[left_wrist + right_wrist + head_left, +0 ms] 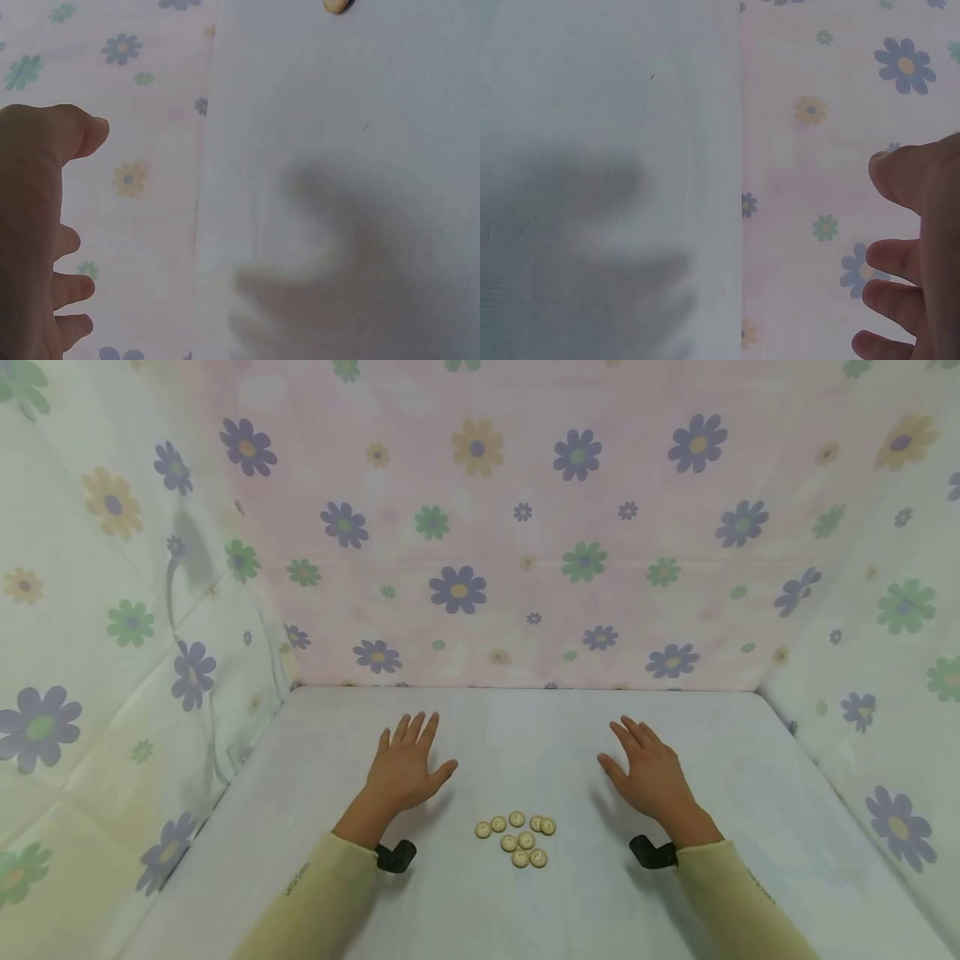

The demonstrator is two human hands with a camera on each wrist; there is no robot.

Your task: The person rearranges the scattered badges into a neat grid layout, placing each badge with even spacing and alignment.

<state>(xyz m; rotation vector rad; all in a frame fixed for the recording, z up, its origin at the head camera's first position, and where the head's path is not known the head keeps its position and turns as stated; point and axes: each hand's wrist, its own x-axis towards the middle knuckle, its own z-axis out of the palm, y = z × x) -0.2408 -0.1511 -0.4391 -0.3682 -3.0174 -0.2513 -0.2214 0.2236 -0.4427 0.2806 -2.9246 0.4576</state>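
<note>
Currently both hands are held flat above the surface [750, 827], palms down, fingers straight and a little spread, and they hold nothing. The left hand [405, 768] is to the left and the right hand [651, 774] to the right, well apart from each other. Each hand throws a soft shadow on the white cloth below, so I cannot tell if they touch it. Between the two wrists, nearer to the person, lies a small group of round beige buttons [517, 839], close together and some touching. Both arms wear pale yellow sleeves [315, 893], and a black camera mount [395, 856] sits at each wrist. Around the surface stand fabric walls [525, 527] printed with purple, green and yellow flowers.
</note>
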